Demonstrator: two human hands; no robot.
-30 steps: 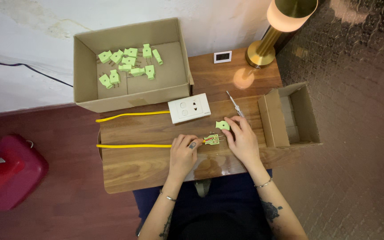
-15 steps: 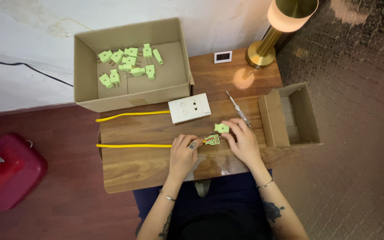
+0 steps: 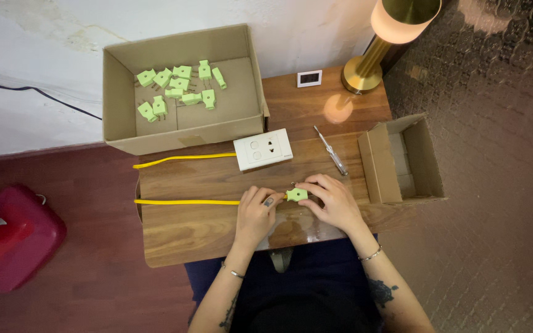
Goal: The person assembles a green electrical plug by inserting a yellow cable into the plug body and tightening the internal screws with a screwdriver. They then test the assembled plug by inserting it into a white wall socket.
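A light green plug (image 3: 297, 195) sits at the end of a yellow cable (image 3: 186, 201) on the wooden table (image 3: 205, 231). My left hand (image 3: 255, 214) pinches the cable end right beside the plug. On the plug's right side, my right hand (image 3: 335, 201) grips it with the fingertips. Both hands rest on the table near its front edge.
A white socket plate (image 3: 263, 149) with a second yellow cable (image 3: 183, 159) lies behind the hands, and a screwdriver (image 3: 331, 151) lies to its right. Also here: a large cardboard box (image 3: 121, 123) with several green plugs (image 3: 180, 92), a small open box (image 3: 428, 161), a brass lamp (image 3: 371, 61), a small white display (image 3: 309, 78) and a red container (image 3: 7, 237) on the floor.
The loose green piece that lay just behind the plug is gone from the table. My right hand has closed in on the plug, and only one green piece shows between the hands.
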